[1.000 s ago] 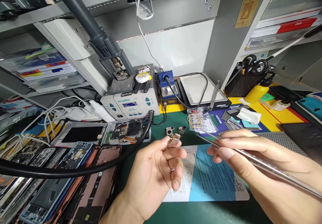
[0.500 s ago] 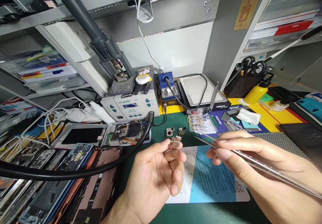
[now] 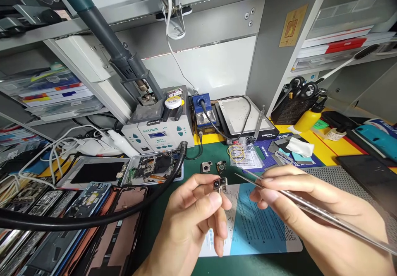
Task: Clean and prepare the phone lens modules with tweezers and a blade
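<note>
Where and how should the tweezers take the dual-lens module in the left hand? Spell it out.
The module probably grips best by its right-hand housing edge, with the tweezers coming from the right. Its two lenses face the viewer, so keep off those; the left hand crowds its left and lower sides, while the right end projects free.

"OPEN", white on a red strip (image 3: pixel 346 44), jumps out from the right-hand shelf! Down to the grey station (image 3: pixel 147 143): small teal lettering, blurry, looks like "QUICK" over "LEAD FREE". The flat heating plate (image 3: pixel 235 112) shows a fuzzy "940" up front; the blue-and-white sheet's (image 3: pixel 260 222) print is too tiny.
</note>
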{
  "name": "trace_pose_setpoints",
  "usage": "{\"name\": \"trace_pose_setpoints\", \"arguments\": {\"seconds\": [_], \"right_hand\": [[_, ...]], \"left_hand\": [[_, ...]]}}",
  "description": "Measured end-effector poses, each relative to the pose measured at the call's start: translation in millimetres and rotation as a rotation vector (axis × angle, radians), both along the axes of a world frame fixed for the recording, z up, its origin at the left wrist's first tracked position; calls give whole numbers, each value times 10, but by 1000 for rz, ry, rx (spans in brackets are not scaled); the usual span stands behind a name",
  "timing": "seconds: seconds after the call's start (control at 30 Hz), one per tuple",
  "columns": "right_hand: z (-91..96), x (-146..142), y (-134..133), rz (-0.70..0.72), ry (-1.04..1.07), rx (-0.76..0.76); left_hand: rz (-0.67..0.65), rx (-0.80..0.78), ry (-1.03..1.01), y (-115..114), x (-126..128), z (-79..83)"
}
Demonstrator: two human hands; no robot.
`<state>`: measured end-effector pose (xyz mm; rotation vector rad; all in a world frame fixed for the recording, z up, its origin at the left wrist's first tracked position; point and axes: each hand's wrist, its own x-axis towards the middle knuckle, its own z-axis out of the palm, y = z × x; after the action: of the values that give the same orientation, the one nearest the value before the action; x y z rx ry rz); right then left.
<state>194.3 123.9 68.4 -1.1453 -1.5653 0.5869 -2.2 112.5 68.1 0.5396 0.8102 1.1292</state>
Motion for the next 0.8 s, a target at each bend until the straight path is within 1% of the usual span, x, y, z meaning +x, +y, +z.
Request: {"name": "trace_pose_setpoints", "arguments": {"seconds": [0.07,0.17,0.33,0.4,0.63,0.8], "right_hand": [[10,-1,-1,4,8,5],[23,-8,-2,3,12,11],[22,-21,3,-1,12,31],[15,-21,4,2,15,30],[-2,-3,-8,40,2,14],[-1,6,-9,34,-3,8]], "left_hand": [[22,49,82,-32,14,3],[30,88,152,-57,24,-7],[44,108,176,-48,29,-15],[35,80,125,-26,26,-5],[-19,-132,-166,84,-37,-4],[-57,-202,-278,106,-66,-41]]}}
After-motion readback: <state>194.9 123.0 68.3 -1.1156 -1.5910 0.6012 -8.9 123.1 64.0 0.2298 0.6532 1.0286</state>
